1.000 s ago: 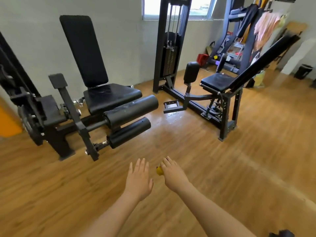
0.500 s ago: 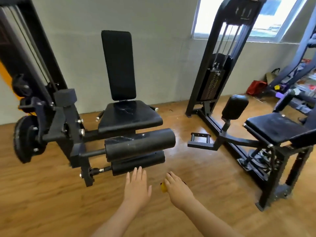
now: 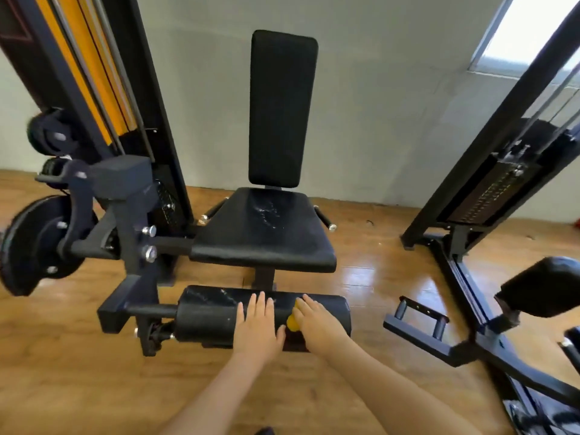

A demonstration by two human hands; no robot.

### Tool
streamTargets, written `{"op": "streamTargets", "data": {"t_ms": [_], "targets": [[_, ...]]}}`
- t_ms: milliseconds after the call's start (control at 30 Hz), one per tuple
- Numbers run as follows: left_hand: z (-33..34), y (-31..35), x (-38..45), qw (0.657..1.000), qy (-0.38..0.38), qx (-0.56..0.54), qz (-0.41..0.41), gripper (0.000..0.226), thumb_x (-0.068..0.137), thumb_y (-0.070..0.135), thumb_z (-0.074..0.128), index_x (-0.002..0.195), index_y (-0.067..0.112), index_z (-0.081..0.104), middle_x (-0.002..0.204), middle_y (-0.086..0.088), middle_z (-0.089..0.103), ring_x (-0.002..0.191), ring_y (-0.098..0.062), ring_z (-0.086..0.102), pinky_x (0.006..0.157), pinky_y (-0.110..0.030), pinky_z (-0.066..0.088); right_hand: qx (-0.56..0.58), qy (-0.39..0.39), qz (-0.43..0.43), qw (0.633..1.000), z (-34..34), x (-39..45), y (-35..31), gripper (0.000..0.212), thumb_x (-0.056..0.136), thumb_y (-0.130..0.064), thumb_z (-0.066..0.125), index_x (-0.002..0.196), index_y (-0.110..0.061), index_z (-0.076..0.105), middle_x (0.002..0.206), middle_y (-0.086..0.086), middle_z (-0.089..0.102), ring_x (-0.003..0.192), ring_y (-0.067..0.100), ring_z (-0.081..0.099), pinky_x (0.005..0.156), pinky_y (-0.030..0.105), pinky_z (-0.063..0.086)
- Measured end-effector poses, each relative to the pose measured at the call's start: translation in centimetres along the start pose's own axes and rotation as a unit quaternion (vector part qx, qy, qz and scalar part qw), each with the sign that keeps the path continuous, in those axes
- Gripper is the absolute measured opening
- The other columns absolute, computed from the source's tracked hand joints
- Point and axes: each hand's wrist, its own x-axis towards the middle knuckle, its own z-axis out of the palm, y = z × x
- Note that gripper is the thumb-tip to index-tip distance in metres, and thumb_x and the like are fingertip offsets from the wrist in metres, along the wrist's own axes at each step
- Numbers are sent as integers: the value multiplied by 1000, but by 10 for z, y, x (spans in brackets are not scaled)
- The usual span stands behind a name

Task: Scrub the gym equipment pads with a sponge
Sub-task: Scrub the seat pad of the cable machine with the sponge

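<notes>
A person's left hand (image 3: 259,329) is lying flat, fingers straight, on a black cylindrical vinyl roller pad (image 3: 213,315). Their right hand (image 3: 317,323) is curling around a small yellow sponge (image 3: 292,322) against it, below the black padded seat (image 3: 263,233).

Just one cam, head-mounted, wide angle w/ bent edges, looking fwd and down. It faces the leg machine's seat pad (image 3: 265,233) and back pad (image 3: 282,108) square on toward the wall, up close over the roller pad (image 3: 207,312), forearms coming in from the bottom edge.
</notes>
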Motion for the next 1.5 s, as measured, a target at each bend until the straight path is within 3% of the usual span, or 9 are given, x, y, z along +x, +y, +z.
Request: {"op": "streamTargets", "data": {"t_ms": [167, 300, 600, 767, 867, 1000, 1133, 1300, 1500], "targets": [[4, 5, 49, 995, -13, -16, -95, 66, 100, 47, 27, 153, 12, 6, 160, -8, 3, 148, -23, -2, 119, -44, 0, 19, -7, -68, 997, -7, 63, 55, 61, 90, -3, 50, 145, -11, 25, 155, 8, 15, 144, 24, 8, 116, 38, 16], [6, 3, 75, 975, -2, -49, -217, 68, 100, 47, 29, 152, 11, 6, 160, -8, 2, 147, -24, -2, 118, -44, 0, -55, -38, -208, 976, -8, 128, 83, 60, 90, -1, 47, 145, -7, 26, 155, 11, 13, 144, 26, 7, 117, 39, 14], [27, 76, 70, 850, 6, -153, -504, 70, 100, 50, 25, 153, 12, 0, 160, -8, -8, 147, -26, -10, 118, -44, 1, -156, -70, -498, 850, 11, 214, 90, 51, 87, -8, 46, 137, -3, 36, 144, 16, 33, 139, 30, 23, 117, 38, 16], [43, 122, 70, 808, 22, -188, -557, 69, 100, 49, 23, 153, 12, -2, 160, -9, -10, 147, -26, -8, 117, -43, -2, -155, -40, -551, 819, 4, 205, 97, 48, 91, -8, 43, 138, -6, 36, 146, 10, 34, 140, 23, 24, 118, 34, 13], [56, 133, 77, 795, 8, -176, -581, 71, 100, 50, 22, 152, 10, -3, 160, -10, -8, 147, -26, -8, 117, -43, -4, -67, 69, -525, 846, 0, 201, 115, 43, 86, -10, 42, 126, -21, 52, 133, -6, 49, 131, 8, 39, 113, 17, 19], [72, 168, 97, 769, 28, -210, -603, 72, 100, 50, 23, 152, 9, -5, 160, -10, -10, 147, -26, -10, 117, -40, -5, -69, -116, -568, 812, 5, 205, 142, 50, 94, -2, 39, 142, -10, 28, 151, 4, 24, 143, 16, 14, 113, 20, 2], [80, 183, 122, 740, 53, -242, -625, 73, 100, 51, 24, 152, 9, -5, 160, -7, -12, 146, -23, -13, 115, -35, -8, 1, -150, -570, 808, -28, 240, 127, 40, 94, 4, 40, 134, -3, 40, 143, 11, 37, 134, 20, 32, 104, 13, 17], [78, 176, 175, 652, 45, -289, -700, 72, 101, 48, 22, 151, 7, -10, 159, -8, -15, 146, -24, -15, 116, -39, -7, 1, -184, -587, 788, -47, 306, 77, 39, 97, -7, 42, 136, -10, 38, 137, 11, 45, 122, 25, 47, 100, 29, 36], [85, 177, 224, 579, 49, -282, -763, 75, 100, 48, 24, 149, 5, -13, 157, -14, -19, 145, -28, -15, 119, -43, -2, -32, -193, -623, 757, -36, 352, 101, 45, 96, -8, 47, 140, -12, 36, 147, 5, 36, 133, 19, 37, 106, 22, 28]]}}
